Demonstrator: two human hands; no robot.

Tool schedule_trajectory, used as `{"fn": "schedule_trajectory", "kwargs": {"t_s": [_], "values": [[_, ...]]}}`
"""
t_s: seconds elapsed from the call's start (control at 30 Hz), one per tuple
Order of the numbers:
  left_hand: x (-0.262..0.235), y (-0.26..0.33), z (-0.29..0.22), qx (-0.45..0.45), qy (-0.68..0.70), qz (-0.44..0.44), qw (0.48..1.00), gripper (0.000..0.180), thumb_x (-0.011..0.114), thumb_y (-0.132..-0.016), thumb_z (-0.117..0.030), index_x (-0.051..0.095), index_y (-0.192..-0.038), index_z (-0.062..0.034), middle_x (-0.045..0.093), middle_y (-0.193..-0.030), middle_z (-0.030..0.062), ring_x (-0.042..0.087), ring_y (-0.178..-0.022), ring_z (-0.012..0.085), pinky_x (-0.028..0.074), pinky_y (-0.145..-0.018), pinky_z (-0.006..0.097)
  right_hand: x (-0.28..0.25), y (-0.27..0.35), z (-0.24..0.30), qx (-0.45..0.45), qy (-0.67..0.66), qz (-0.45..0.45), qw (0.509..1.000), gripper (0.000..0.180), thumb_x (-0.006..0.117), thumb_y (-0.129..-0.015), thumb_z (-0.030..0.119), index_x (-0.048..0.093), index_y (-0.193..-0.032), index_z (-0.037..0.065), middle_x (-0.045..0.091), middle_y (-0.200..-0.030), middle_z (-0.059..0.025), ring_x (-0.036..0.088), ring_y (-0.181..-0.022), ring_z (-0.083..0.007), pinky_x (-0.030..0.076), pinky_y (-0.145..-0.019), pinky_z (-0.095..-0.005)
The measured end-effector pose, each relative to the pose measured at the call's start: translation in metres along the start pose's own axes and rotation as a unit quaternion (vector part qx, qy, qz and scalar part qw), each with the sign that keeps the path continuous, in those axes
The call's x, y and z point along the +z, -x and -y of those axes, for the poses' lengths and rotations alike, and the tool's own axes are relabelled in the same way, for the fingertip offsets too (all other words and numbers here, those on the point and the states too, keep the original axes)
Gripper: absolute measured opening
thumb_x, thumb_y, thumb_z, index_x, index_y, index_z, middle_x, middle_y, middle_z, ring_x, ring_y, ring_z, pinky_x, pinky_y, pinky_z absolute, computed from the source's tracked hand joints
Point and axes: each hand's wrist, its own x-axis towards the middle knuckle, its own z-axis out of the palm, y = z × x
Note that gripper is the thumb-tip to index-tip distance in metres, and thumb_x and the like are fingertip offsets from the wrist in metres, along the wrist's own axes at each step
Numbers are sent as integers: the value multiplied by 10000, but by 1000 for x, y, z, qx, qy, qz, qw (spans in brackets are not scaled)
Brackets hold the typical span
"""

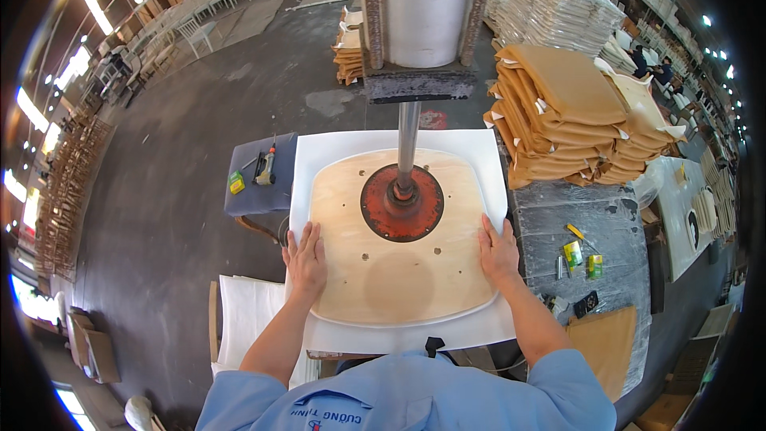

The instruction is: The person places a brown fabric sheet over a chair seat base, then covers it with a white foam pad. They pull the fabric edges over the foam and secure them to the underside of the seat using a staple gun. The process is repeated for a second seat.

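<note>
In front of me a pale plywood seat board [343, 271] with rounded corners and small holes lies on a larger white sheet [471, 144]. A round red press plate [375, 219] on a steel rod [409, 132] rests on the board's upper middle. My left hand [306, 259] lies open, fingers stretched forward, across the board's left edge and the sheet. At the right edge, my right hand [499, 251] is open too, its fingers extended along the board's rim and the white sheet. Neither hand holds a tool.
Above stands the press's thick cylinder [423, 8]. Left is a blue padded stool [275, 195] with a tool gun [266, 169]. To the right, a plastic-covered table [542, 219] carries small boxes and a yellow knife [575, 231]; brown covers [558, 104] are stacked behind it.
</note>
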Motion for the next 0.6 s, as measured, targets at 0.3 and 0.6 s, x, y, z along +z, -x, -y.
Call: {"fn": "schedule_trajectory", "kwargs": {"t_s": [0.3, 0.6], "values": [[6, 2, 2, 8, -44, -12, 999, 526, 434, -1179, -378, 504, -1682, -239, 452, -1767, 6, 188, -1700, 420, 64, -1354, 669, 2, -7, -2, -11, 7, 1, 1000, 530, 490, -1144, 499, 556, -1650, 355, 373, -1701, -309, 527, -1440, -514, 445, -1184, -593], [13, 3, 2, 32, -64, -58, 996, 503, 449, -1181, -360, 556, -1645, -199, 511, -1726, 15, 266, -1673, 439, 89, -1344, 687, 6, -8, -7, -35, 11, -21, 999, 511, 520, -1144, 448, 574, -1637, 326, 403, -1677, -297, 549, -1412, -514, 462, -1150, -615]]}}
